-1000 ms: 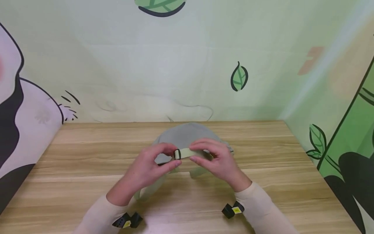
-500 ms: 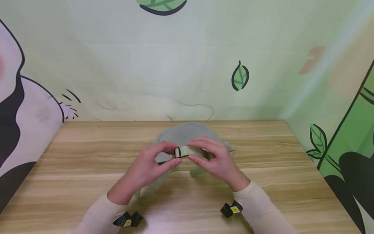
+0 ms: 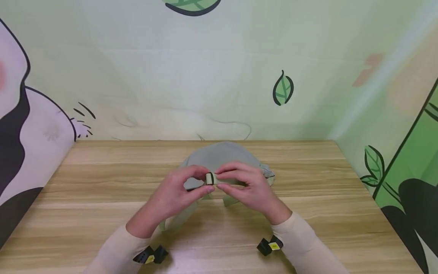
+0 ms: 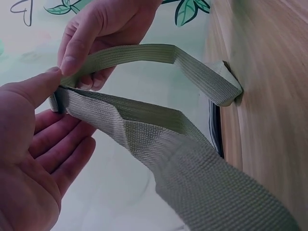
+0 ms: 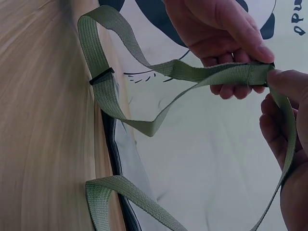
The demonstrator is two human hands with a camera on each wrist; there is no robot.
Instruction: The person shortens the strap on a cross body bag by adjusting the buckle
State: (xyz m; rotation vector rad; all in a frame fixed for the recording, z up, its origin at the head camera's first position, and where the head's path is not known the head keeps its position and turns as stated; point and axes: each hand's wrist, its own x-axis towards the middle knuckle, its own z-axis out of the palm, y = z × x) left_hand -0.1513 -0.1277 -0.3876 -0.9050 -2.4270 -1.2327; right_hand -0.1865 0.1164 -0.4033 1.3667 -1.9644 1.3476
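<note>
A grey bag (image 3: 222, 154) lies on the table behind both hands, partly covered by them. Its pale green webbing strap (image 4: 187, 168) loops up from the table to the fingers. My left hand (image 3: 174, 190) pinches a small black strap buckle (image 3: 212, 178) between thumb and fingers, with a fold of webbing in it. Right beside the buckle, my right hand (image 3: 249, 188) pinches the strap with thumb and fingertips. The two hands' fingertips nearly meet. In the right wrist view a second black slider (image 5: 102, 76) sits on a lower loop of the strap.
The wood-grained table (image 3: 102, 182) ends at a wall (image 3: 154, 76) printed with leaves and a panda. A dark zipper (image 5: 115, 159) runs along the bag's edge, close over the tabletop. Small black devices (image 3: 150, 255) sit at both sleeves.
My right hand has slid left along the strap to the buckle, so the stretch of webbing showing between the hands has shortened. The left hand keeps its pinch on the buckle.
</note>
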